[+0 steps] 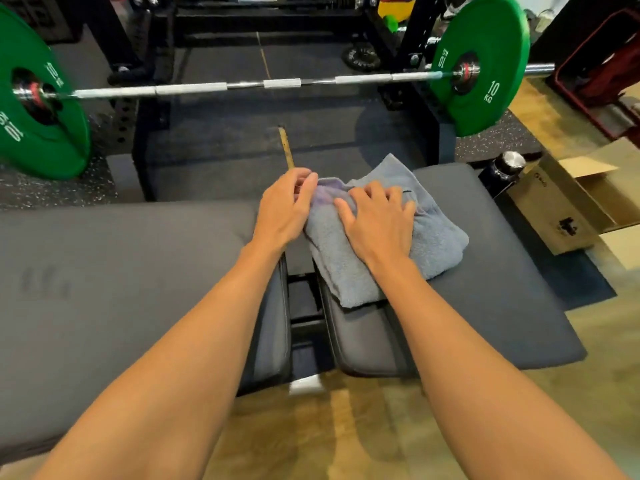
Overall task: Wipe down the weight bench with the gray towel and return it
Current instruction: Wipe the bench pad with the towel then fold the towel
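Nearest me, my two bare forearms reach forward over the weight bench (121,271), whose two dark pads lie side by side with a narrow gap between them. My right hand (379,220) lies flat on top of the gray towel (436,233), fingers spread and straight, palm pressing down on the cloth. My left hand (285,206) sits just beside it at the towel's left edge, fingers bent, tips against the bunched corner; I cannot tell whether they pinch a fold or only touch it.

The towel is loosely folded on the right-hand pad (502,289). Its near corner hangs a little over that pad's inner edge, toward the gap.

Past the bench's right end a dark bottle (498,174) with a silver cap stands upright on the floor, touching a cardboard box (561,216). The box's top flaps are open; its inside is in shadow and I cannot see anything in it.

Farther off, a barbell (207,87) rests across a black rack (419,36), with a green plate marked 10 KG at the left end (34,140) and another at the right end (485,39).
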A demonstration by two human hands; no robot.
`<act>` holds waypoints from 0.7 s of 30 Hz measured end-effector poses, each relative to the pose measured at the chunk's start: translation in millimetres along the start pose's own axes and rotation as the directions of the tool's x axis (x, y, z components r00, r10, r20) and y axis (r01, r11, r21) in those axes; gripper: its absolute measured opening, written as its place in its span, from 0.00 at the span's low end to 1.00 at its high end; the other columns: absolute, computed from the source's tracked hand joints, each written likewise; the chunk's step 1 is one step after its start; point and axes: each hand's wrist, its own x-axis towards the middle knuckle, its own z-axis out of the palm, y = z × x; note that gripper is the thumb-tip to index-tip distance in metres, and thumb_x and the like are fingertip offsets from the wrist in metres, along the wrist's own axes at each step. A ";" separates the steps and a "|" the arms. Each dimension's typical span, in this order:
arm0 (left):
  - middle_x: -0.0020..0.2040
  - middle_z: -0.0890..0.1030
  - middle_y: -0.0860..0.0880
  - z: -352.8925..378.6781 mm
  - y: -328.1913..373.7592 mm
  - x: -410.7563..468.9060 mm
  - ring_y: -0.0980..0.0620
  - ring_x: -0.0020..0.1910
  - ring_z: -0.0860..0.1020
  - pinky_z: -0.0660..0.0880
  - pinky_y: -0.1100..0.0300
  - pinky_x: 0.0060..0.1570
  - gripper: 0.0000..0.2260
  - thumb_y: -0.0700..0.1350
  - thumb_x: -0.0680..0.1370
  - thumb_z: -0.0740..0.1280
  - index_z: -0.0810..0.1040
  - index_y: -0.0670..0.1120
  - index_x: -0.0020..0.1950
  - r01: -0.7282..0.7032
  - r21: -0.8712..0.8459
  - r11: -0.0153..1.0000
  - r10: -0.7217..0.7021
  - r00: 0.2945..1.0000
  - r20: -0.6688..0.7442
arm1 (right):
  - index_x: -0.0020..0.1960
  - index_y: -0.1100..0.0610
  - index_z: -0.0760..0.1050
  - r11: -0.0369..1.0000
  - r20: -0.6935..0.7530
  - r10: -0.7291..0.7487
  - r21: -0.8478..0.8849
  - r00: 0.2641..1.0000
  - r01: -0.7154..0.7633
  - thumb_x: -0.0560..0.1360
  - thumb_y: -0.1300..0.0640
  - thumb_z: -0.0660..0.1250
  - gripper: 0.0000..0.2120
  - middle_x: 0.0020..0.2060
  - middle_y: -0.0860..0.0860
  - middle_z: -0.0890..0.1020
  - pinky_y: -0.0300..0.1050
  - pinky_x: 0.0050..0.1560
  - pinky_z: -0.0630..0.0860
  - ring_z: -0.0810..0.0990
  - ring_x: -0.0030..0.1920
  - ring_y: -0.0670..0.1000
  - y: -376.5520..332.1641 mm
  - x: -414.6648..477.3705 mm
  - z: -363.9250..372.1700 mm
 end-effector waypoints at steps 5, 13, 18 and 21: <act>0.44 0.79 0.50 4.7 9.5 -2.5 0.45 0.46 0.76 0.64 0.53 0.41 0.21 0.63 0.80 0.47 0.67 0.54 0.35 0.041 0.349 0.936 -0.109 0.978 0.176 | 0.55 0.50 0.78 0.999 -0.001 0.029 -0.019 1.000 -0.029 0.80 0.40 0.56 0.18 0.52 0.51 0.79 0.56 0.49 0.67 0.74 0.52 0.58 7.2 -77.4 -24.2; 0.37 0.75 0.47 6.4 12.1 2.5 0.49 0.36 0.72 0.63 0.52 0.37 0.26 0.67 0.78 0.43 0.63 0.49 0.34 0.058 0.290 0.955 -0.114 0.977 0.181 | 0.50 0.49 0.78 0.994 -0.082 0.061 -0.087 0.995 -0.068 0.79 0.41 0.58 0.15 0.45 0.51 0.78 0.52 0.40 0.66 0.74 0.45 0.56 6.8 -114.6 -18.2; 0.49 0.81 0.49 13.2 -1.6 11.9 0.46 0.50 0.76 0.66 0.52 0.46 0.31 0.71 0.72 0.41 0.76 0.53 0.42 0.147 0.128 0.981 -0.166 0.973 0.158 | 0.51 0.52 0.78 0.991 -0.112 0.119 -0.045 0.987 -0.124 0.81 0.43 0.56 0.17 0.48 0.54 0.78 0.56 0.45 0.65 0.74 0.48 0.59 -7.9 -2.6 10.1; 0.58 0.80 0.53 8.6 0.3 9.8 0.48 0.53 0.76 0.68 0.50 0.50 0.30 0.72 0.73 0.43 0.69 0.60 0.65 0.175 0.045 0.984 -0.179 0.973 0.148 | 0.57 0.52 0.76 0.996 -0.057 0.067 -0.051 0.996 -0.070 0.82 0.42 0.52 0.19 0.54 0.54 0.77 0.58 0.51 0.64 0.72 0.54 0.59 -19.6 50.5 18.5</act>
